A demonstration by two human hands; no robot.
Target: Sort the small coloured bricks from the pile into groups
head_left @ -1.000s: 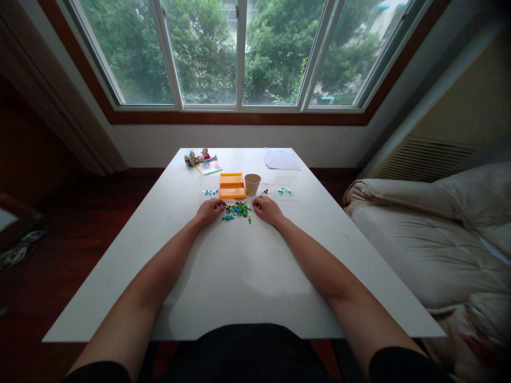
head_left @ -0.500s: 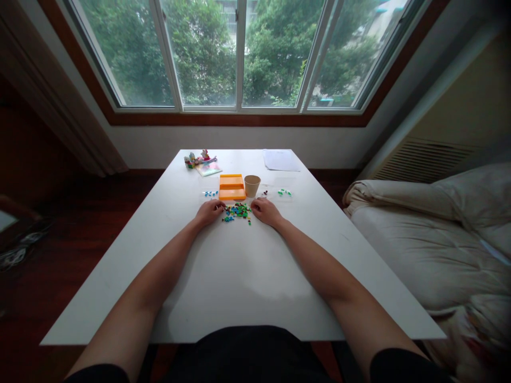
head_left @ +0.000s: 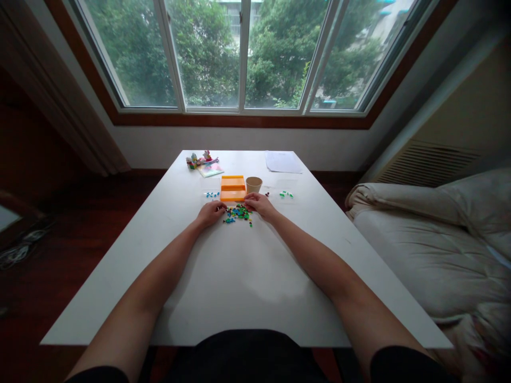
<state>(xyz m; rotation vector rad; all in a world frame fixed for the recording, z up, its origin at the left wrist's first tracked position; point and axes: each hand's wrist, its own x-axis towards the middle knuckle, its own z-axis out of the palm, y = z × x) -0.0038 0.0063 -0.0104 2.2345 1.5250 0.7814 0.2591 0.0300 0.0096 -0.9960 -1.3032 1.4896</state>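
Note:
A pile of small green, blue, yellow and dark red pieces [head_left: 240, 212] lies on the white table; they are too small to name surely. At its left edge rests my left hand [head_left: 211, 213], fingers bent together, and whatever they pinch does not show. My right hand [head_left: 260, 204] reaches over the pile's upper right edge, thumb and fingertips together near the front right corner of the orange tray [head_left: 232, 188]. I cannot make out what is between those fingertips. Just behind this hand stands a brown paper cup [head_left: 254, 184], its lower part partly covered.
A clear tray with blue pieces [head_left: 213, 194] sits left of the orange one. To the right lie dark red pieces [head_left: 267, 194] and green pieces [head_left: 286, 194] in clear trays. Farther back are small toy figures [head_left: 195, 160], a shiny packet [head_left: 211, 169] and white paper sheets [head_left: 283, 161].
My right hand has moved from the pile's right side a little forward and left, toward the orange tray's corner. My left hand stays nearly where it was. The view has shifted slightly.

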